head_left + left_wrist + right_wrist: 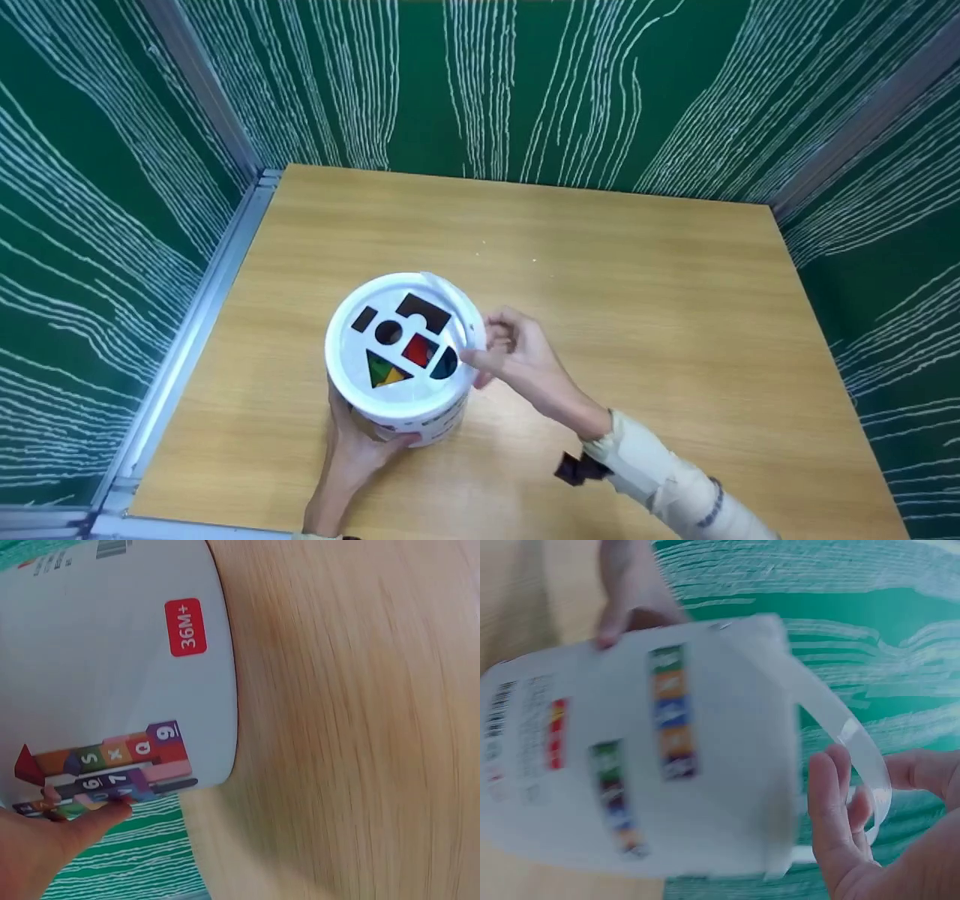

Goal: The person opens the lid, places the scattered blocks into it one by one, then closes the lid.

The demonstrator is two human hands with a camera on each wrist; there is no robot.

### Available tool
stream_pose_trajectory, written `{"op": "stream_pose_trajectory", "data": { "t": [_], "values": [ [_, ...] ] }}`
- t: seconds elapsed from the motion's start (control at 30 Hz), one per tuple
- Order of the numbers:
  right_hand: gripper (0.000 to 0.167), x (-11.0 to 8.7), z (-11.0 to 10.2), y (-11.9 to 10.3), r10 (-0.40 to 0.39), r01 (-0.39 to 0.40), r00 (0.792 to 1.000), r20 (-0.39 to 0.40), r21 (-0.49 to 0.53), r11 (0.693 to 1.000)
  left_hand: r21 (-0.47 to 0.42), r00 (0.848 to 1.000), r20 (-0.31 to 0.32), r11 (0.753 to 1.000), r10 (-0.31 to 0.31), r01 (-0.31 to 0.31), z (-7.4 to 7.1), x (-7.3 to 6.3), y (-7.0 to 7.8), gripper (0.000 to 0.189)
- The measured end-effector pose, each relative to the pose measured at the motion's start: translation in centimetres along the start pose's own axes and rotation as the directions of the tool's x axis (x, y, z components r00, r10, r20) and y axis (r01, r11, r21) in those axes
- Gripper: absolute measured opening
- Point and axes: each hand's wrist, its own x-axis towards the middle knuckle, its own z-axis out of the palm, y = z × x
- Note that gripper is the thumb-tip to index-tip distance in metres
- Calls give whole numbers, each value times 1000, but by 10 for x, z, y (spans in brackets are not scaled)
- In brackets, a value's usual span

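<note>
A white shape-sorter bucket (405, 341) stands upright on the wooden table, its lid cut with several shaped holes. Through these holes, red, green, yellow and blue pieces show inside. My left hand (356, 450) grips the bucket's lower side, thumb toward the front; its other fingers are mostly hidden behind the wall. At the lid's right edge is my right hand (517, 360). In the right wrist view, a translucent white handle (855, 750) loops out from the bucket's rim, with the right hand's fingers (829, 799) curled about it.
The wooden table (637, 300) spreads right of and behind the bucket, with tiny white specks on it. Green walls with white lines (555, 97) enclose the back and sides. A metal frame rail (202, 322) runs along the left edge.
</note>
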Motion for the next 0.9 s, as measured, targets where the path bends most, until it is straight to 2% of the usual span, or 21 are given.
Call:
{"op": "stream_pose_trajectory", "data": {
  "t": [0.03,0.13,0.2,0.27,0.33,0.37,0.47,0.57,0.67,0.73,0.83,0.9],
  "values": [
    [37,2,5,-6,-4,4,1000,3,-13,1000,6,1000,-9,1000,16,-16,1,0,-3,125],
    [34,11,22,-23,-44,46,999,31,-60,997,10,999,-21,999,49,-49,0,0,0,128],
    [31,17,33,-32,-80,86,995,61,-103,991,9,994,-36,995,99,-98,0,-1,-3,135],
    [27,22,43,-40,-119,133,988,93,-161,978,0,991,-45,992,127,-127,2,-1,-4,139],
    [25,25,49,-47,-144,166,983,115,-217,962,11,986,-62,988,155,-154,7,0,-12,142],
    [24,26,51,-50,-147,173,981,123,-241,955,8,984,-66,987,163,-163,8,1,-10,142],
    [25,26,47,-61,-147,174,983,113,-290,941,4,987,-60,989,149,-149,16,4,2,139],
    [26,26,36,-73,-156,172,985,75,-294,940,-20,980,-48,981,193,-194,21,12,26,136],
    [27,29,23,-85,-193,195,980,35,-295,935,-52,960,-51,959,275,-277,27,24,54,133],
    [26,33,13,-93,-218,210,976,6,-298,931,-78,938,-62,935,342,-346,32,35,68,133],
    [25,42,-4,-104,-238,210,970,-54,-316,925,-110,904,-87,898,418,-426,45,56,79,134],
    [25,48,-17,-110,-231,187,968,-101,-329,926,-136,890,-88,880,447,-455,57,72,82,134]
  ]
}}
